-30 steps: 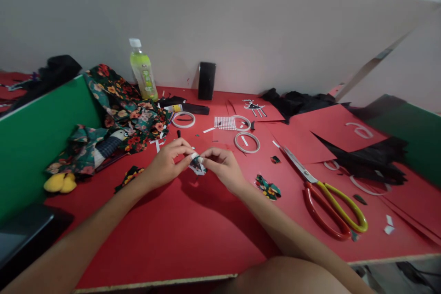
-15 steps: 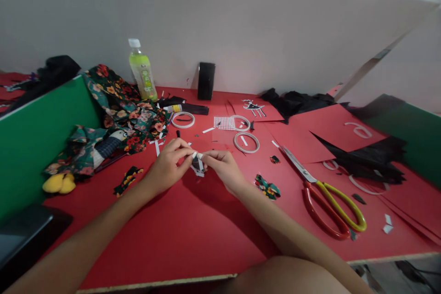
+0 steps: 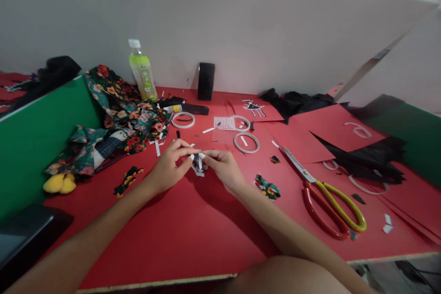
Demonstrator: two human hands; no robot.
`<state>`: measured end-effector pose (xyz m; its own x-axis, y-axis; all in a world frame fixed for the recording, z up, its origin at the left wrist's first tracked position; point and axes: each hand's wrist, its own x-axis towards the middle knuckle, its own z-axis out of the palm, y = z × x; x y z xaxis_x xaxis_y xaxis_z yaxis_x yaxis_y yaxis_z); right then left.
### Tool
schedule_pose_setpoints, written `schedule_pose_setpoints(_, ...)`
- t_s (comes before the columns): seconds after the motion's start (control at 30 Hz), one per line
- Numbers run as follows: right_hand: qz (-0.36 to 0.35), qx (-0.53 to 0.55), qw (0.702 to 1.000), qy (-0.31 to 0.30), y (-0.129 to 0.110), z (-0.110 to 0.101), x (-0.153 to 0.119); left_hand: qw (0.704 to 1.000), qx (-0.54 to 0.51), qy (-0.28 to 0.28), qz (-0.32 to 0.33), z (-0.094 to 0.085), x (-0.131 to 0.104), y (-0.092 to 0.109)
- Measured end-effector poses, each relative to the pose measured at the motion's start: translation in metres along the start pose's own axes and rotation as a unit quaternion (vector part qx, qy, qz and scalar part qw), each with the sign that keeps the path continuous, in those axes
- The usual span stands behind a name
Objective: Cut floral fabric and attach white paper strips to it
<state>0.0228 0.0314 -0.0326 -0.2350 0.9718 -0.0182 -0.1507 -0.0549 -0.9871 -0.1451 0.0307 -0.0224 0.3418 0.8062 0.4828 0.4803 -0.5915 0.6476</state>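
The red tabletop (image 3: pixel 155 239) carries a heap of floral cloth (image 3: pixel 134 119) at far left and large scissors (image 3: pixel 312 179) at right. Between them, the left hand (image 3: pixel 170 163) and the right hand (image 3: pixel 223 167) meet, each with thumb and fingers in a narrow pinch on one small dark patterned piece (image 3: pixel 199 166) with white edges, located over the tabletop's middle.

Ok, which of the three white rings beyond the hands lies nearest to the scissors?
The front ring, nearest the right hand; the left ring and middle ring lie farther off.
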Motion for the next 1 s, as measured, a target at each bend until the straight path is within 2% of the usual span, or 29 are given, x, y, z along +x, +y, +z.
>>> schedule_pose_setpoints(0.27, -0.006, 0.004, 1.0, 0.002, -0.0025, 0.0004, -0.0012, 1.0, 0.021, -0.003, 0.02, -0.0005, -0.0009, 0.0038)
schedule_pose_setpoints(0.5, 0.004, 0.029, 0.999, -0.019, -0.0034, -0.0007, -0.0016, 1.0, 0.01, -0.001, 0.011, -0.0016, 0.0, 0.0035)
schedule_pose_setpoints(0.77, 0.006, 0.016, 1.0, -0.004, -0.0032, 0.0001, -0.0007, 1.0, 0.021, -0.013, -0.003, -0.001, -0.0012, 0.0055)
schedule_pose_setpoints(1.0, -0.001, 0.007, 1.0, -0.005, -0.0039, 0.0002, -0.0006, 0.998, 0.051, -0.014, 0.036, -0.0003, -0.0031, 0.0045)
